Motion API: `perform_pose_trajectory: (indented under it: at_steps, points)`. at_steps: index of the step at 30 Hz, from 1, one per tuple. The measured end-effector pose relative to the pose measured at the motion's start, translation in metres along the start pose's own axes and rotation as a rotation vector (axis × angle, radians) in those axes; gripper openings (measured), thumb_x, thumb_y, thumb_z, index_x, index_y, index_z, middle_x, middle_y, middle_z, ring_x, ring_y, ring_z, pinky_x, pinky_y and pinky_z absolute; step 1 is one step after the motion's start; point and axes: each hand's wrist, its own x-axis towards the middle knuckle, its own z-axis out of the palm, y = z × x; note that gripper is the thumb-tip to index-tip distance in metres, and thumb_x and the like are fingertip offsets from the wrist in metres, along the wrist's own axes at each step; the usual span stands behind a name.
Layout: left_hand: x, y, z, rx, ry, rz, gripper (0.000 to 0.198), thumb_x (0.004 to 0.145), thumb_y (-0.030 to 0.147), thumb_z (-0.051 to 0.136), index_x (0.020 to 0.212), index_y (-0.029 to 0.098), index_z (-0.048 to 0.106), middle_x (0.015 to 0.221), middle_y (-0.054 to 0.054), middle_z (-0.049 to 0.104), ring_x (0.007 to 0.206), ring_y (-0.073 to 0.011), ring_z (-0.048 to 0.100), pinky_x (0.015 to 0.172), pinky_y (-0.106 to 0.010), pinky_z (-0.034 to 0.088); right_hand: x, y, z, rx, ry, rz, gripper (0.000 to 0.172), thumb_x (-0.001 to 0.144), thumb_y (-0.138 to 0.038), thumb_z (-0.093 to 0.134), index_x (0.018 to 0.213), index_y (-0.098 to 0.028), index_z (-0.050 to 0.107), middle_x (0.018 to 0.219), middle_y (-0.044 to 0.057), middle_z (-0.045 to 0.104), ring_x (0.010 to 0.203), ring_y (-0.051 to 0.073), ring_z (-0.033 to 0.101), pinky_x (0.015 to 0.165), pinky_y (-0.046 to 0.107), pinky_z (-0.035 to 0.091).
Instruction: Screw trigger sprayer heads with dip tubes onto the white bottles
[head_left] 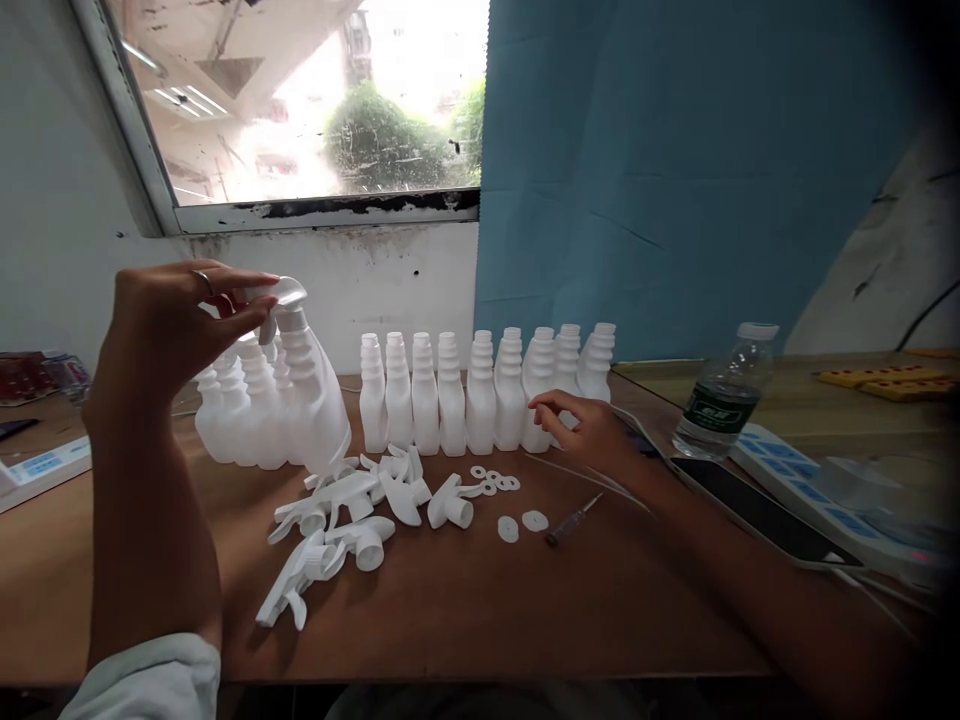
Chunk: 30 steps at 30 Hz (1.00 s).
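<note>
At the left, my left hand (199, 310) is closed around the white trigger spray head on top of a white spray bottle (319, 390). That bottle leans beside a group of white bottles (240, 420) with ribbed necks. My right hand (581, 425) is loosely curled in front of the right end of a row of capless white bottles (424, 400), fingers apart, and nothing shows in it. Whether it touches a bottle, I cannot tell. Several loose trigger spray heads (367, 500) lie in a pile before the bottles. Small white ring washers (491, 480) and two larger white discs (535, 520) lie nearby.
A small screwdriver (574, 520) lies beside the discs. To the right are a water bottle (720, 395), a phone (757, 510) and a power strip (795, 480). Another power strip (52, 470) is at the left. A wall and window (315, 110) stand behind.
</note>
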Motion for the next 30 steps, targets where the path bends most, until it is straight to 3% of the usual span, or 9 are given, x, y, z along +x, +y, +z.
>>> perform_pose_trajectory:
  at_steps: [4,7,14,19,30]
  points:
    - [0.006,-0.012,0.017,0.141,-0.147,0.014,0.035,0.093,0.047,0.054,0.113,0.023,0.069,0.085,-0.001,0.067,0.07,-0.0144,0.054,0.063,-0.027,0.042,-0.009,0.015,0.015,-0.195,-0.085,-0.194,0.025,0.091,-0.022,0.043,0.094,-0.016,0.067,0.077,0.008,0.071,0.066,0.02,0.064,0.063,0.031,0.046]
    - [0.007,-0.021,0.033,0.164,-0.247,-0.003,0.036,0.093,0.044,0.053,0.114,0.02,0.069,0.081,-0.003,0.064,0.084,-0.0191,0.056,0.062,-0.028,0.039,-0.013,0.019,0.021,-0.212,-0.119,-0.232,0.024,0.091,-0.021,0.044,0.094,-0.016,0.067,0.077,0.008,0.071,0.069,0.021,0.065,0.066,0.032,0.046]
    - [0.006,-0.034,0.05,0.183,-0.174,0.078,0.031,0.093,0.041,0.052,0.108,0.02,0.07,0.075,-0.002,0.064,0.092,-0.0208,0.053,0.077,-0.034,0.041,-0.016,0.018,0.024,-0.256,-0.137,-0.267,0.026,0.091,-0.02,0.042,0.095,-0.016,0.068,0.067,0.007,0.069,0.059,0.018,0.061,0.06,0.029,0.04]
    - [0.006,-0.035,0.05,0.225,-0.228,0.098,0.035,0.094,0.042,0.048,0.108,0.017,0.068,0.073,-0.003,0.064,0.092,-0.0213,0.053,0.084,-0.037,0.041,-0.017,0.018,0.025,-0.277,-0.157,-0.269,0.027,0.091,-0.019,0.042,0.095,-0.016,0.068,0.063,0.005,0.067,0.055,0.017,0.06,0.057,0.027,0.037]
    - [0.007,-0.037,0.056,0.162,-0.344,0.047,0.03,0.087,0.043,0.057,0.095,0.017,0.069,0.085,-0.007,0.07,0.1,-0.0277,0.053,0.092,-0.046,0.039,-0.018,0.017,0.025,-0.294,-0.187,-0.274,0.028,0.092,-0.021,0.041,0.095,-0.015,0.068,0.058,0.004,0.064,0.051,0.017,0.057,0.055,0.027,0.033]
